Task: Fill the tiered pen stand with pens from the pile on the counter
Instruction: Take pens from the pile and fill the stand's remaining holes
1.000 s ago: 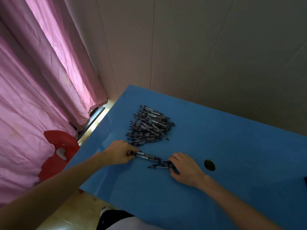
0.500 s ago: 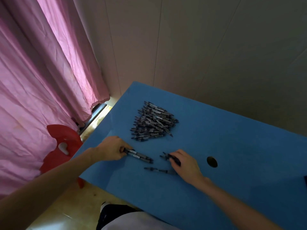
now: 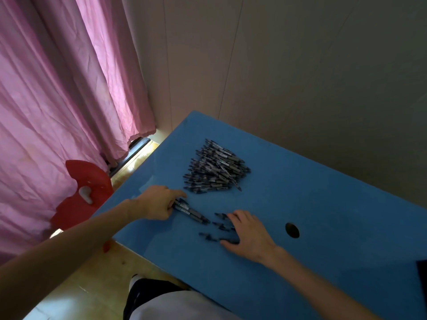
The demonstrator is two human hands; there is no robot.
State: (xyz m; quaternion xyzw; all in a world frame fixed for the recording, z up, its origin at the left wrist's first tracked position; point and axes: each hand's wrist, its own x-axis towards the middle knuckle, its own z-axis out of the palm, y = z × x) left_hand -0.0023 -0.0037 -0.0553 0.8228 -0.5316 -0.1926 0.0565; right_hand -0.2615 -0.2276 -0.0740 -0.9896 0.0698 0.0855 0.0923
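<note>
On the counter [image 3: 323,204], left hand [image 3: 157,202] grips pens [image 3: 191,212]; right hand [image 3: 249,232], fingers spread, seemingly covers loose pens [image 3: 219,225].

The bench [image 3: 323,215] is a plain, even blue, with one dark round hole [image 3: 292,230] right of centre. The pile of pens [image 3: 215,168] at mid-frame is dark grey to navy with small pale labels; the few pens [image 3: 191,212] lower down are the same dark grey. The curtain [image 3: 57,100] filling the left of the frame is pink, creased, without print. Below it a chair [image 3: 87,192] is bright red with a pale grey slot. The wall [image 3: 300,65] at upper right is plain beige; the floor [image 3: 87,285] at lower left is yellowish
</note>
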